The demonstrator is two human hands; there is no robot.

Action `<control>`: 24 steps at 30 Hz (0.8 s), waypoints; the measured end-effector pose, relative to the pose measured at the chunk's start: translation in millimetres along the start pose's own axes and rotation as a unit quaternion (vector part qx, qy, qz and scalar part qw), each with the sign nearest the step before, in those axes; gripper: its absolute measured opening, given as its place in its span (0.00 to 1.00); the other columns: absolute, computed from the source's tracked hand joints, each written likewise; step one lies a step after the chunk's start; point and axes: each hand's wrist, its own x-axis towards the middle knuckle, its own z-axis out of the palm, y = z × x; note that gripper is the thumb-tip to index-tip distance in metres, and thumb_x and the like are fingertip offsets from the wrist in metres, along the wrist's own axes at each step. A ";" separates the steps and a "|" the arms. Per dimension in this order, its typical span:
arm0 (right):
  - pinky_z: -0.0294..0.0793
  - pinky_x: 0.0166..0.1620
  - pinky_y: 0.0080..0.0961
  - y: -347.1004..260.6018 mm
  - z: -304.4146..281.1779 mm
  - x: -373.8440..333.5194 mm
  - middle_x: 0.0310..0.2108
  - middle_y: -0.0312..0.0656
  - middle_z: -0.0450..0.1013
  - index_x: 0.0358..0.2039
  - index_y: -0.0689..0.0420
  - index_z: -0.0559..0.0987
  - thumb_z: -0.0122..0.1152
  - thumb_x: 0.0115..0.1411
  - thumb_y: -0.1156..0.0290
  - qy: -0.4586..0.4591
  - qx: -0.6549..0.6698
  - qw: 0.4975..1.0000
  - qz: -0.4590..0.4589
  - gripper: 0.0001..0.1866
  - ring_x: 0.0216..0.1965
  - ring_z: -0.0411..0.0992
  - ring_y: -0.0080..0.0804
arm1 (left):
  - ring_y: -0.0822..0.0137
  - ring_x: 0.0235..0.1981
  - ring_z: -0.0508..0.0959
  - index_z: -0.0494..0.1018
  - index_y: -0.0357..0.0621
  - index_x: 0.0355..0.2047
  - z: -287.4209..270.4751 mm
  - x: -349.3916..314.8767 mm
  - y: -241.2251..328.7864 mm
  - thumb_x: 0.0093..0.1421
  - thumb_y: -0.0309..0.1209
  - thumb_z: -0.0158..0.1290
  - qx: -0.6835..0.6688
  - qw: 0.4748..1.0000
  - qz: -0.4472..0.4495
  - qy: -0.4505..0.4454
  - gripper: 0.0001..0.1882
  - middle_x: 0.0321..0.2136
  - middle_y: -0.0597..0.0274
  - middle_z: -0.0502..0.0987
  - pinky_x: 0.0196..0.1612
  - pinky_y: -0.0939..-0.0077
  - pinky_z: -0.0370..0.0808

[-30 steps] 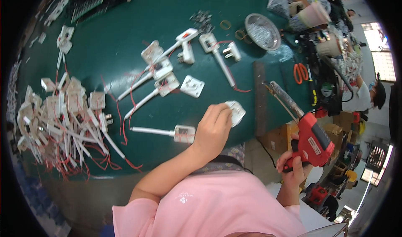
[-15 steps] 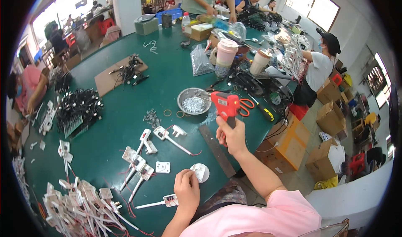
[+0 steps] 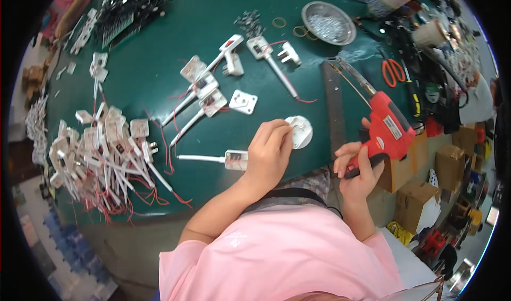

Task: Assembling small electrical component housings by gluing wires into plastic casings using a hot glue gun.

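Observation:
My right hand (image 3: 361,168) wraps round the black grip of a red pistol-shaped soldering gun (image 3: 393,128), held over the table's right edge. Its metal barrel and a thin brass rod slant up and left. With bent, closed fingers, my left hand (image 3: 269,149) grips the left edge of a white plug part on a round white disc (image 3: 302,132); the fingertips are partly hidden. Against that wrist's left side lies a white socket piece with a cable (image 3: 234,160). Above is a square white plate with holes (image 3: 243,102).
Wired white sockets (image 3: 205,88) lie mid-table, with a large heap of them (image 3: 106,157) at left. A metal bowl (image 3: 351,32) of small silvery parts stands far right, near red-handled scissors (image 3: 393,73). A dark metal bar (image 3: 334,104) lies by the disc.
My view has tilted down. The soldering gun has come back from the metal bowl toward me and to the right. My left hand stays by the white disc.

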 end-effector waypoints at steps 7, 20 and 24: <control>0.66 0.21 0.19 18.5 -2.0 -17.6 0.24 0.51 0.74 0.59 0.74 0.51 0.49 0.66 0.66 -0.034 -0.047 0.998 0.008 0.31 0.13 0.64 0.21 | 0.62 0.29 0.77 0.74 0.31 0.31 -4.6 -9.3 -5.6 0.50 0.14 0.57 0.009 1.000 -0.019 -0.011 0.07 0.32 0.53 0.76 0.31 0.74 0.75; 0.65 0.20 0.18 15.9 5.0 -11.7 0.26 0.51 0.75 0.44 0.69 0.66 0.54 0.59 0.80 -0.003 -0.141 0.990 0.025 0.13 0.13 0.63 0.20 | 0.62 0.30 0.77 0.74 0.33 0.31 -3.7 -10.4 -3.4 0.50 0.15 0.57 0.004 1.000 -0.023 -0.003 0.08 0.33 0.55 0.76 0.31 0.73 0.75; 0.73 0.29 0.22 24.0 22.9 -7.3 0.30 0.54 0.76 0.42 0.66 0.67 0.55 0.60 0.79 0.037 -0.135 0.990 0.009 0.11 0.24 0.74 0.29 | 0.61 0.30 0.77 0.74 0.33 0.32 -2.8 -10.9 -5.1 0.49 0.15 0.57 -0.003 1.000 -0.017 0.003 0.09 0.33 0.55 0.76 0.31 0.73 0.75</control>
